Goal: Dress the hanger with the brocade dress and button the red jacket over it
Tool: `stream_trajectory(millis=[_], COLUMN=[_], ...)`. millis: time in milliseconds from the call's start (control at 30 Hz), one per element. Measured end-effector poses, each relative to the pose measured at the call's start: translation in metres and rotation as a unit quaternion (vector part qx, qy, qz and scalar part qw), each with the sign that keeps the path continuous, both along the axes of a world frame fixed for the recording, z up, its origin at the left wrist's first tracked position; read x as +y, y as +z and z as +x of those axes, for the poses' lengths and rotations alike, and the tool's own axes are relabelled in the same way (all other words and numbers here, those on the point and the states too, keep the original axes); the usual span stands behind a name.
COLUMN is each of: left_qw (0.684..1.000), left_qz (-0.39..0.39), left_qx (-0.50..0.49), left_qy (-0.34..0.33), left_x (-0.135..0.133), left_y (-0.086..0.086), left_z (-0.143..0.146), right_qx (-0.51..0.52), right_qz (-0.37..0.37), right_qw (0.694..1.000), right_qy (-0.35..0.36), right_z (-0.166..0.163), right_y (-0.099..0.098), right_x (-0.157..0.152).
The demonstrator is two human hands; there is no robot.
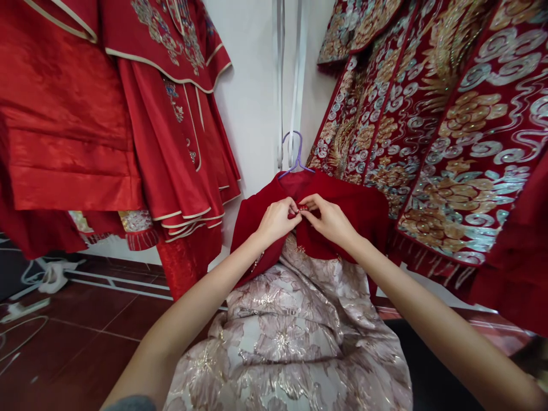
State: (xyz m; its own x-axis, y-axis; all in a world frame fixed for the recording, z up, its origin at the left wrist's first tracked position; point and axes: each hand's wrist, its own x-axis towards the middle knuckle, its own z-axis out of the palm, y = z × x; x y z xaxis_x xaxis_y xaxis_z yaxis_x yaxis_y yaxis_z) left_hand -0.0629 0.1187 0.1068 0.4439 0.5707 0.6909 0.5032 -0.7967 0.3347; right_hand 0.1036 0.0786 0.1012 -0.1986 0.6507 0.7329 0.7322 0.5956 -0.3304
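Note:
A dark red jacket (363, 214) hangs on a purple hanger (295, 151) in front of me, over a pale pink and gold brocade skirt (295, 337). My left hand (277, 220) and my right hand (327, 220) meet at the middle of the jacket's front, just below the collar. Both hands pinch the front edges of the jacket where they close. The fingertips touch each other there, and what lies between them is too small to make out.
Red embroidered garments (171, 114) hang on the left. Heavily patterned red, gold and silver robes (449, 131) hang on the right, close to my right arm. A white wall (257, 103) with hanging straps is behind. White cables (47, 277) lie on the dark red floor at left.

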Motion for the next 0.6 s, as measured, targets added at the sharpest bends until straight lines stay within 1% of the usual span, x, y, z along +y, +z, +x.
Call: stream_trajectory(millis=[200,300,400,500,600], left_qw=[0.997,0.995,0.992,0.994,0.999], left_qz=[0.020,0.041,0.055,0.044,0.010], left_qx=[0.070,0.090,0.109,0.097,0.028], left_qy=[0.016,0.021,0.013,0.013,0.023], left_x=[0.000,0.003,0.005,0.005,0.004], left_y=[0.011,0.013,0.015,0.011,-0.002], left_z=[-0.003,-0.002,0.001,0.006,0.009], right_qx=[0.062,0.070,0.064,0.072,0.100], right_qz=[0.012,0.011,-0.007,-0.021,0.001], right_qw=[0.998,0.997,0.998,0.997,0.995], right_qy=[0.030,0.022,0.007,0.001,0.030], right_z=[0.002,0.005,0.006,0.002,-0.006], right_y=[-0.005,-0.007,-0.008,-0.013,-0.026], right_x=[0.007,0.010,0.013,0.015,0.011])
